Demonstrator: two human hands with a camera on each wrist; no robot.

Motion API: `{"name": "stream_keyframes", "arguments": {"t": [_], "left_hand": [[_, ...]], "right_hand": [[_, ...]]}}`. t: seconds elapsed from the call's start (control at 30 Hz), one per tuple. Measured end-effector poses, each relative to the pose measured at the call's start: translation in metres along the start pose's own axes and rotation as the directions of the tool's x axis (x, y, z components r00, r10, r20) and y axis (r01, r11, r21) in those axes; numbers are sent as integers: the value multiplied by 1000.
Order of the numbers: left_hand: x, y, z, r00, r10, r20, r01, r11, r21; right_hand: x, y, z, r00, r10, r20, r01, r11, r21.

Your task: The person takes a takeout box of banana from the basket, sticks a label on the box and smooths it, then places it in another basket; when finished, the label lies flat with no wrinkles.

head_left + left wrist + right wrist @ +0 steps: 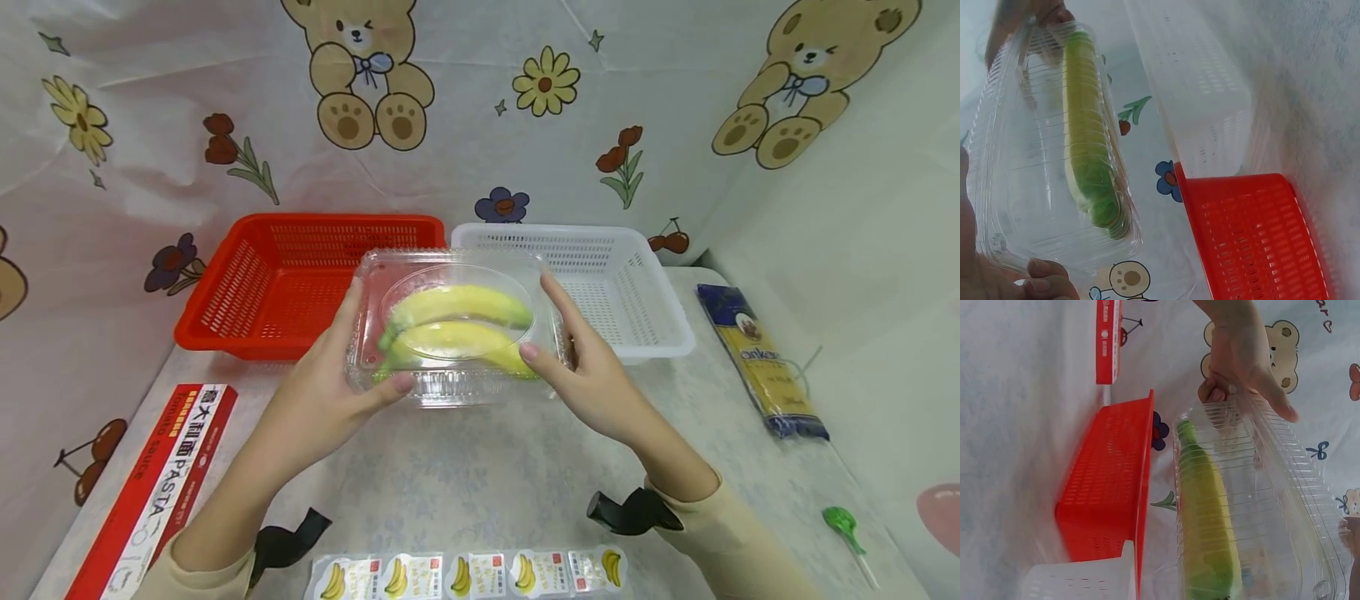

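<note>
Your left hand [324, 396] and right hand [597, 387] grip the clear clamshell [453, 388], two bananas [457, 338] inside, held above the counter [480, 483].

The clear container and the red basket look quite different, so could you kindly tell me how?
The clear container is see-through and colourless, while the red basket is red with many small holes in its walls. The left hand and right hand hold the container above the table, whereas the basket rests on it. The container has a top over two bananas; the basket is open above. Both are roughly rectangular with rounded corners.
</note>
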State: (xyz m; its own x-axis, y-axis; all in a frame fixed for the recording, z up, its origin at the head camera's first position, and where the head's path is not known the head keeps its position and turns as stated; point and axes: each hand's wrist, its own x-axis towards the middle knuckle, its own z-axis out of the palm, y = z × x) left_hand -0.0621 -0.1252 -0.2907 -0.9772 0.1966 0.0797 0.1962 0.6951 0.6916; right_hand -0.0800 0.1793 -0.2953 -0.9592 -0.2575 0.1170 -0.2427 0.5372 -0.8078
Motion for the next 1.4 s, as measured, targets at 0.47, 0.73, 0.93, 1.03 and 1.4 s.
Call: {"name": "stream_keyframes", "arguments": {"t": [0.47,0.73,0.93,1.03,1.4], "left_hand": [[-29,11,24,995,-48,83,40,994,99],[-41,10,45,994,-41,103,32,995,94],[-45,11,60,989,-52,137,39,994,98],[-47,12,66,983,-68,168,52,994,94],[-51,10,92,969,-67,238,46,995,90]], "right_hand": [[-50,24,-13,996,-1,92,-10,993,119],[-73,41,-18,996,15,83,-16,1000,7],[-87,56,-16,996,-1,84,-1,1000,25],[-93,64,-16,996,-11,83,7,999,50],[-108,94,-19,994,-39,99,31,996,78]]}}
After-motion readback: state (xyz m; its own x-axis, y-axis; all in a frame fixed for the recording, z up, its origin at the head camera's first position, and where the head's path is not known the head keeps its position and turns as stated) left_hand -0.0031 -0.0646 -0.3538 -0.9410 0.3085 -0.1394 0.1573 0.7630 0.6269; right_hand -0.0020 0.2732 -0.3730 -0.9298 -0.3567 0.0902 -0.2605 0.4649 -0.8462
